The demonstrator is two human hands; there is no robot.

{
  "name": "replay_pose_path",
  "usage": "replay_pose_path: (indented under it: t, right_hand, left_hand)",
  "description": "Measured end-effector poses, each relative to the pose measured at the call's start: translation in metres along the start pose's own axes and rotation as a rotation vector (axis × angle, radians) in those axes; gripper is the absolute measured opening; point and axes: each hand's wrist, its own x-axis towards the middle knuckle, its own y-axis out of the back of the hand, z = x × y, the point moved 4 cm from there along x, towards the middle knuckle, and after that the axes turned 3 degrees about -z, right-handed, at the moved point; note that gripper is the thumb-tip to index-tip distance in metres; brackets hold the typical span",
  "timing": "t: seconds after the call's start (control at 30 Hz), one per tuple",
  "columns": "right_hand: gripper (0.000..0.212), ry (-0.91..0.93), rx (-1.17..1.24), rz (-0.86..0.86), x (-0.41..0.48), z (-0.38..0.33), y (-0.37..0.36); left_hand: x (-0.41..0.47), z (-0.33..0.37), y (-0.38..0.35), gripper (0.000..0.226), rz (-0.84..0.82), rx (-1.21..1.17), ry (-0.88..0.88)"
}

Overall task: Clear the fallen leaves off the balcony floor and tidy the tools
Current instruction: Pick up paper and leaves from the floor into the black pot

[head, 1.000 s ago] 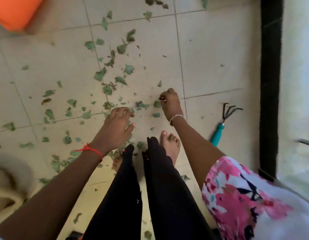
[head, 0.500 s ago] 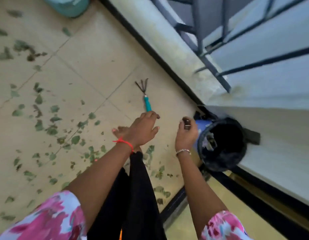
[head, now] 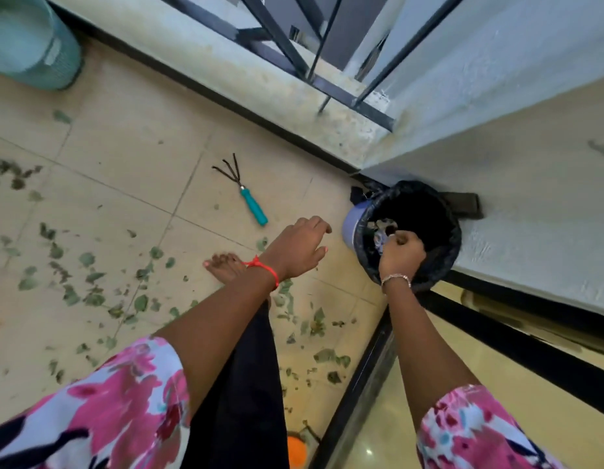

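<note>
Several green leaf scraps (head: 90, 292) lie scattered over the beige floor tiles at the left and around my bare foot (head: 224, 265). A small hand rake (head: 253, 204) with a teal handle and dark prongs lies on the floor beyond my left hand. A blue bin with a black liner (head: 442, 265) stands in the corner by the wall. My right hand (head: 400, 253) hovers over the bin's near rim, fingers curled round a small dark leaf scrap. Just left of the bin, my left hand (head: 297, 248) is held above the floor with relaxed fingers and holds nothing.
A teal container (head: 33, 45) stands at the far left by the low ledge (head: 226, 72) under the dark railing (head: 293, 52). A black door track (head: 358, 384) runs along the right of my legs. An orange object (head: 296, 451) shows at the bottom edge.
I have turned from the leaf-strewn floor toward the corner. My right hand has carried its pinched scrap from the floor to over the bin's opening. My left hand followed, holding nothing.
</note>
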Motion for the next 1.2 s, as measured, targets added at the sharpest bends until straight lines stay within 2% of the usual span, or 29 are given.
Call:
replay_pose_path:
  t: [0.2,0.3,0.47,0.67,0.87,1.0,1.1,1.2]
  right_hand:
    - [0.022,0.425,-0.247,-0.424,-0.1,-0.071,-0.038]
    - [0.023,0.74,-0.38,-0.621,-0.168,-0.13,-0.044]
    - [0.024,1.065,-0.714,-0.946,-0.288,-0.218,-0.032]
    - [0.023,1.439,-0.801,-1.013,-0.426,-0.311,0.018]
    - [0.024,1.885,-0.861,-1.029,-0.576,-0.37,0.062]
    - [0.022,2.077,-0.876,-1.106,-0.645,-0.37,0.067]
    - [0.022,2.209,-0.948,-1.152,-0.685,-0.351,0.07]
    - [0.023,2.26,-1.045,-1.216,-0.712,-0.322,0.065]
  left_hand:
    - [-0.073,-0.025,0.058,0.041,0.108,-0.043,0.141]
    - [-0.136,-0.036,0.1,0.04,0.209,-0.014,0.245]
    - [-0.262,-0.035,0.171,0.036,0.414,0.029,0.45]
    - [-0.449,-0.002,0.207,0.035,0.665,0.087,0.653]
    - [-0.627,0.014,0.157,0.042,1.0,-0.167,0.926]
    - [-0.678,0.026,0.104,0.037,1.174,-0.387,1.104]
    - [-0.695,0.035,0.062,0.03,1.307,-0.467,1.269]
    - [-0.699,0.042,0.021,0.03,1.312,-0.615,1.367]
